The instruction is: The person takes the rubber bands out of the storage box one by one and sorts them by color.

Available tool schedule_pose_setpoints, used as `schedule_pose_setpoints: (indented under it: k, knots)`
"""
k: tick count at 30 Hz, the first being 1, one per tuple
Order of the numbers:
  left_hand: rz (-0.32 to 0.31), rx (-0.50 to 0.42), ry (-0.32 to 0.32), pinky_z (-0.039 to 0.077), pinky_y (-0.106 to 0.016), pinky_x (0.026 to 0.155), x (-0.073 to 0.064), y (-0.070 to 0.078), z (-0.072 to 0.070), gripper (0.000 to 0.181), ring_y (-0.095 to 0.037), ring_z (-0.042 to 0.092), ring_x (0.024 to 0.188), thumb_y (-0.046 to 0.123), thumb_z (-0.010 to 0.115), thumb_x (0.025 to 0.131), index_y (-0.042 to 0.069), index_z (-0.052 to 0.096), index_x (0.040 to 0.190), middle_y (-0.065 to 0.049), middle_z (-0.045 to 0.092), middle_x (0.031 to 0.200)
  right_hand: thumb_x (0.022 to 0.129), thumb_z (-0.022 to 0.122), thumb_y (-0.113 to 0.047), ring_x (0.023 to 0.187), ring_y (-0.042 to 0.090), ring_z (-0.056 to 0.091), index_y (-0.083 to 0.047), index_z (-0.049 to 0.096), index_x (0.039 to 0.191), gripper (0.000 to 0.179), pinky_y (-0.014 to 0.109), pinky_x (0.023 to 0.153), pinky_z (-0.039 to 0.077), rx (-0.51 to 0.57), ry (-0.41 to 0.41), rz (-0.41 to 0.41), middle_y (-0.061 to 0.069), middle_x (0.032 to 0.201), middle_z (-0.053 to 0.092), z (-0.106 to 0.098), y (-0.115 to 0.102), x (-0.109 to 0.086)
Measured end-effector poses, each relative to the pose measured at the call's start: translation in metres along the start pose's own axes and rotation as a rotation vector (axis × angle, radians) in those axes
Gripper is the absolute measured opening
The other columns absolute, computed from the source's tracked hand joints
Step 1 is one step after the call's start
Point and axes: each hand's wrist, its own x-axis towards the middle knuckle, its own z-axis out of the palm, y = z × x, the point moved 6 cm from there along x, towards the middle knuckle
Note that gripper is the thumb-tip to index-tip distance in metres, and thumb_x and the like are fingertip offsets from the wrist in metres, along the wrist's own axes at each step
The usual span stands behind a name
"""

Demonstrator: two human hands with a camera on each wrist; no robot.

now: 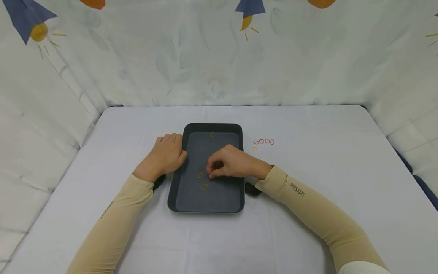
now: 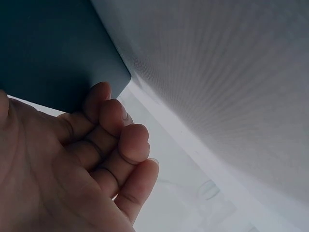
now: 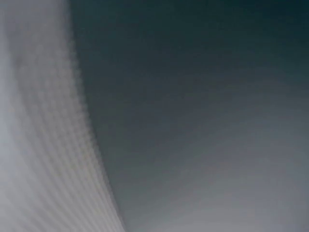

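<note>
A dark grey rectangular tray (image 1: 207, 199) lies on the table in the head view. My left hand (image 1: 167, 154) grips its left rim, thumb over the edge; the left wrist view shows bent fingers (image 2: 133, 142) by the tray's outer wall (image 2: 48, 53). Over the tray's middle, my right hand (image 1: 229, 161) has thumb and forefinger tips together, low over the floor; I cannot tell whether a loop is pinched there. Two thin orange loops, like small rubber bands, lie beside those fingertips: one (image 1: 200, 175) and another (image 1: 204, 186). A third orange loop (image 1: 212, 134) is near the far wall.
Right of the tray, several red loops (image 1: 261, 141) form a row on the white-covered table (image 1: 318, 152), with one orange loop (image 1: 254, 149) just below. A patterned curtain (image 1: 212, 57) hangs behind the table. The right wrist view is blurred, showing the dark tray surface (image 3: 193, 121).
</note>
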Motion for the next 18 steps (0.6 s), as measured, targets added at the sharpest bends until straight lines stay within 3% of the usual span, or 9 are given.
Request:
schedule_pose_setpoints:
  k: [5, 10, 18]
  knots:
    - [0.000, -0.003, -0.001, 0.039, -0.055, 0.093, 0.0004, 0.0000, 0.0005, 0.021, -0.037, 0.052, 0.093, 0.019, 0.040, 0.099, 0.000, 0.049, 0.100, -0.014, 0.052, 0.091, 0.085, 0.085, -0.017, 0.078, -0.003, 0.071, -0.019, 0.078, 0.086, 0.007, 0.020, 0.072, 0.059, 0.035, 0.019, 0.024, -0.008, 0.086, 0.079, -0.0023, 0.0000, -0.0005]
    - [-0.007, -0.002, -0.003, 0.039, -0.055, 0.093, 0.0006, -0.0006, 0.0011, 0.023, -0.037, 0.052, 0.095, 0.020, 0.040, 0.099, 0.000, 0.049, 0.101, -0.014, 0.052, 0.092, 0.084, 0.085, -0.016, 0.070, 0.005, 0.072, -0.019, 0.079, 0.086, 0.008, 0.025, 0.064, 0.059, 0.098, 0.036, 0.063, -0.006, 0.083, 0.079, -0.0037, 0.0032, -0.0006]
    - [-0.011, 0.003, 0.007, 0.038, -0.055, 0.093, 0.0007, 0.0000, 0.0006, 0.021, -0.038, 0.052, 0.095, 0.020, 0.041, 0.099, 0.000, 0.048, 0.099, -0.014, 0.052, 0.091, 0.082, 0.087, -0.017, 0.068, 0.011, 0.073, -0.018, 0.080, 0.086, 0.008, 0.028, 0.064, 0.061, 0.188, 0.066, 0.065, -0.003, 0.084, 0.079, -0.0080, 0.0042, -0.0018]
